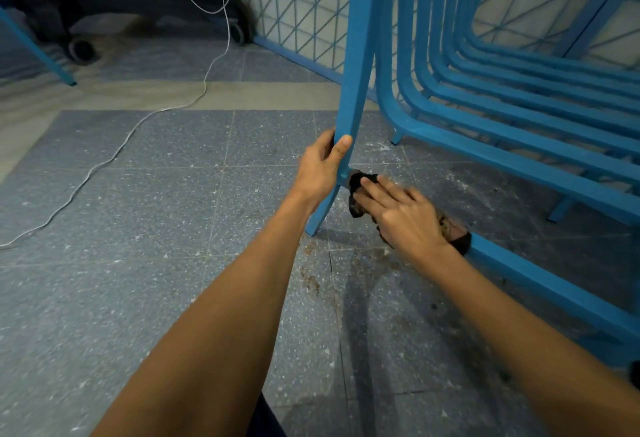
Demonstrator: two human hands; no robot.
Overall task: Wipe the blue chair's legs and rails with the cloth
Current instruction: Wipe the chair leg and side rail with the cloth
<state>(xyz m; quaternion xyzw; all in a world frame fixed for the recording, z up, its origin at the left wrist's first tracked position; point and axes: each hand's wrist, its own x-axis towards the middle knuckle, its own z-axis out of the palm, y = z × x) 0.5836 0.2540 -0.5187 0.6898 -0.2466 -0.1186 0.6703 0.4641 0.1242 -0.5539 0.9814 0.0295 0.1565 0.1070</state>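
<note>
A blue metal chair stands at centre and right, its near leg point(360, 66) slanting down to the floor. My left hand point(322, 166) grips that leg about a third of the way up from its foot. My right hand point(403, 213) presses a dark, dirty cloth point(356, 190) against the low side rail point(540, 284) where it meets the leg. The cloth bunches under my fingers and sticks out past my wrist. Several curved blue slats point(519, 104) run off to the right.
A white cable point(114, 152) snakes across the grey speckled floor at left. A black wheeled base point(79, 48) stands at the back left. A blue wire mesh fence point(304, 7) lines the back wall. Brown stains point(311, 280) mark the floor beneath the rail.
</note>
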